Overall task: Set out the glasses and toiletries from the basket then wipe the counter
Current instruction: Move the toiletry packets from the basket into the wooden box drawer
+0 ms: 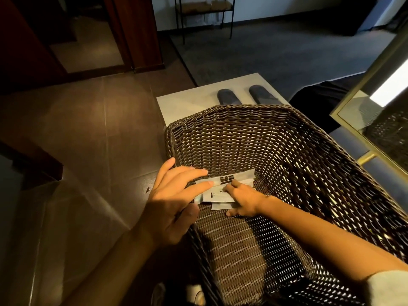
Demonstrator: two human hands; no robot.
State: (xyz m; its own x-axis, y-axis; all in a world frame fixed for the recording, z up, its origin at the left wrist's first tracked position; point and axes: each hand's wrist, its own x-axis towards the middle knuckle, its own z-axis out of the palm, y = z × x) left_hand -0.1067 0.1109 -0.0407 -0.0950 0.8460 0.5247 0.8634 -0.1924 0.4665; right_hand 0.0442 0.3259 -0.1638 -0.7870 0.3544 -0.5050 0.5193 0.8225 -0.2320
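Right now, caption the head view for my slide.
Both hands, left and right, gather toiletry packets inside a wicker basket.

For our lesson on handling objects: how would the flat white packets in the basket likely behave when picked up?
The white packets look thin and flat, so probably light and bendy. Overlapping loosely on the wicker basket floor, they may slide apart. The right hand pins them; the left hand helps.

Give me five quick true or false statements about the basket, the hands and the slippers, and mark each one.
1. Both hands are on packets inside the wicker basket. True: left hand, right hand, toiletry packets.
2. The basket is packed full. False: apart from the packets, its bottom shows bare.
3. Two dark slippers lie on a white mat beyond the basket. True.
4. A drinking glass stands in the basket. False: none visible.
5. The right hand holds a cloth. False: it touches packets.
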